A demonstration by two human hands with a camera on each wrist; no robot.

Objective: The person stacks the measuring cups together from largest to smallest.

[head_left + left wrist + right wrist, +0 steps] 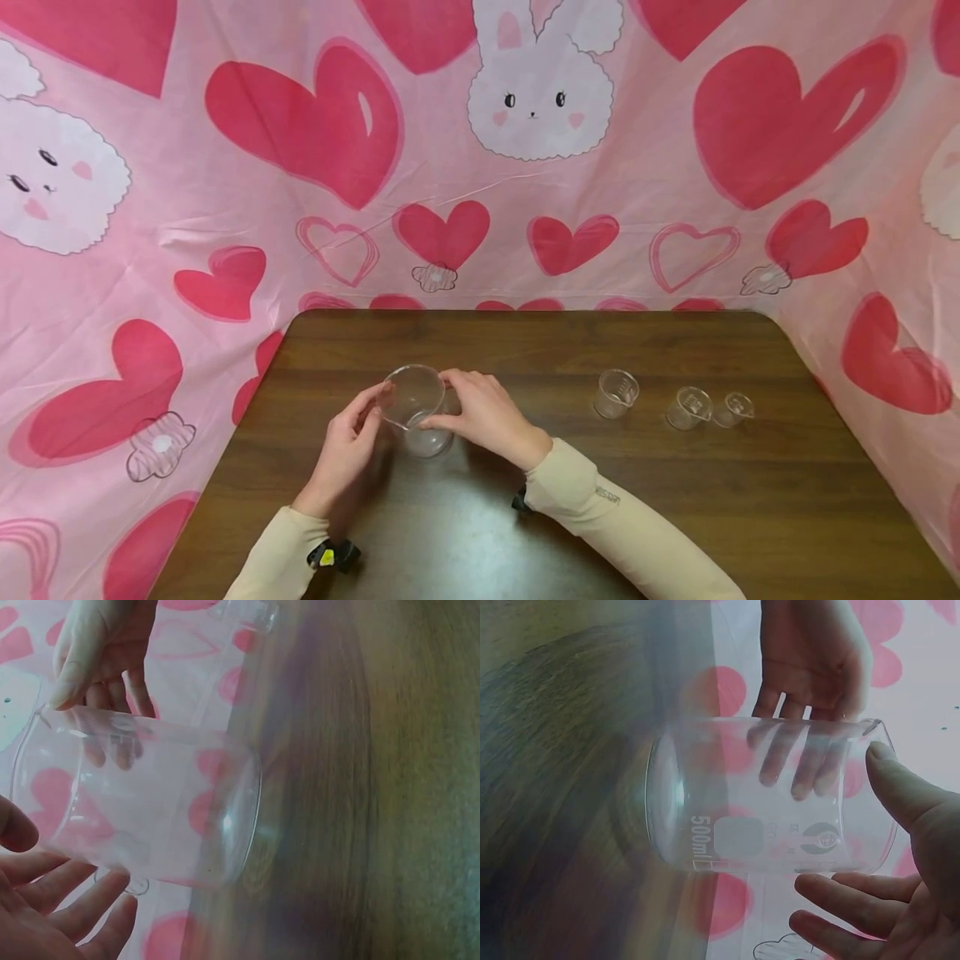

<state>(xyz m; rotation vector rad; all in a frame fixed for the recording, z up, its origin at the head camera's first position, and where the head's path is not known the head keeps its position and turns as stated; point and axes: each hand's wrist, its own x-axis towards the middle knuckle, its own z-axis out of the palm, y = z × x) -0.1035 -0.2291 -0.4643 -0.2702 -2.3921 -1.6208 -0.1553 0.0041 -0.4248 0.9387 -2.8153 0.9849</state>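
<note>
A clear glass beaker (pixel 426 442), upright and marked 500 ml in the right wrist view, is between my two hands at the left half of the table. My right hand (pixel 480 412) grips it from the right, thumb at the front near the rim and fingers toward the back. From the other side my left hand (pixel 348 442) holds it near the rim, with its fingers spread along the glass. Through the clear wall of the beaker (pixel 742 832), the left hand's fingers (pixel 802 776) show behind it. The beaker looks empty.
To the right on the wooden table (pixel 525 350) stand three smaller glass beakers: a larger one (pixel 615 396), a middle one (pixel 687 410) and the smallest (pixel 735 410). A pink cloth (pixel 540 192) with hearts and rabbits hangs around the table's back and sides.
</note>
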